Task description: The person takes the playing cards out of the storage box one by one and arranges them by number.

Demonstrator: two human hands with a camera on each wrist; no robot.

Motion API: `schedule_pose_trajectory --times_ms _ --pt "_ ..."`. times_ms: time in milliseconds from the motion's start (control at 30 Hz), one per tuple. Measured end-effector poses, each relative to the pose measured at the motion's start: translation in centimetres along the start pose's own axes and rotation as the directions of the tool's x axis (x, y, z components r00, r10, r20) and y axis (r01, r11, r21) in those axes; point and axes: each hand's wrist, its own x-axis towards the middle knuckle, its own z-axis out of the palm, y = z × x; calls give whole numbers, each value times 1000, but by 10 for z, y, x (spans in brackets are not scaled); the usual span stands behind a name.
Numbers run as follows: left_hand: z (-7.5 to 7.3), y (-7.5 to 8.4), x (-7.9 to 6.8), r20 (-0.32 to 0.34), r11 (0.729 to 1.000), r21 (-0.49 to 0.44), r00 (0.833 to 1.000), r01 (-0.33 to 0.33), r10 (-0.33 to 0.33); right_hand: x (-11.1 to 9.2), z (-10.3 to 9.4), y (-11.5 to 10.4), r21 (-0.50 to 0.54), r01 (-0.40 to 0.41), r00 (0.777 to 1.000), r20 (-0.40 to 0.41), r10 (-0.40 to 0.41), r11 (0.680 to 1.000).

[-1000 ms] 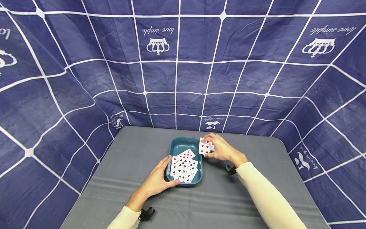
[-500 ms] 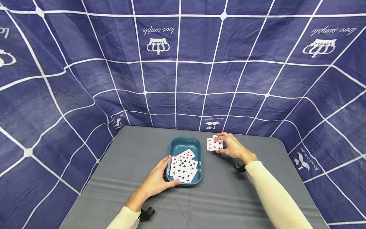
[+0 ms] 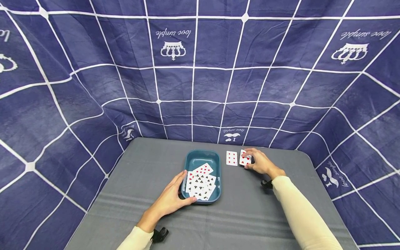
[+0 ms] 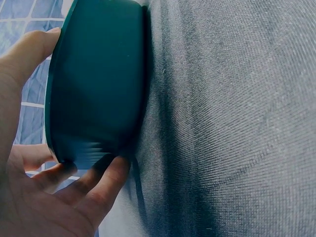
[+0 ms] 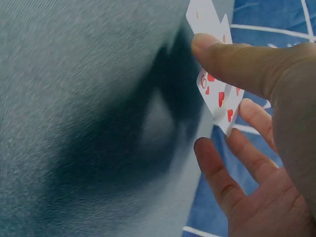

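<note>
Right hand [image 3: 263, 163] pinching rectangular white papery red-heart cards [image 5: 220, 99], left hand [image 3: 170, 196] gripping rounded teal plastic-looking tray [image 3: 196, 161], so a loose pinch could scatter the cards.

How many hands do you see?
2. The left hand holds the near left corner of the blue tray; the right hand grips a heart card, right of the tray.

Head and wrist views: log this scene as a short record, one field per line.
left hand: grips the teal tray at its rim
right hand: pinches a hearts card, perhaps with another
tray contents: overlapping face-up cards, red and black
on gray table: diamonds card, face up, between tray and right hand
backdrop: blue cloth with white grid lines
</note>
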Motion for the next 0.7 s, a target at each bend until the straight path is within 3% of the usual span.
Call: schedule_pose_trajectory --times_ms 167,400,467,633,700 --pt "0 0 1 -4 1000 -1 1000 -1 1 -2 9 21 35 27 1000 -14 -27 999" --pt "0 1 1 -1 1000 -18 1000 -1 1 11 51 101 40 87 994 -67 -84 995" --pt "0 0 1 -4 1000 -18 1000 -1 1 12 52 103 49 98 993 -64 -95 994" --pt "2 -2 1 -4 1000 -9 1000 0 0 0 23 51 82 66 998 1 -67 994" --pt "2 -2 1 -2 1000 -8 1000 0 0 0 31 61 80 67 998 -7 -66 995"
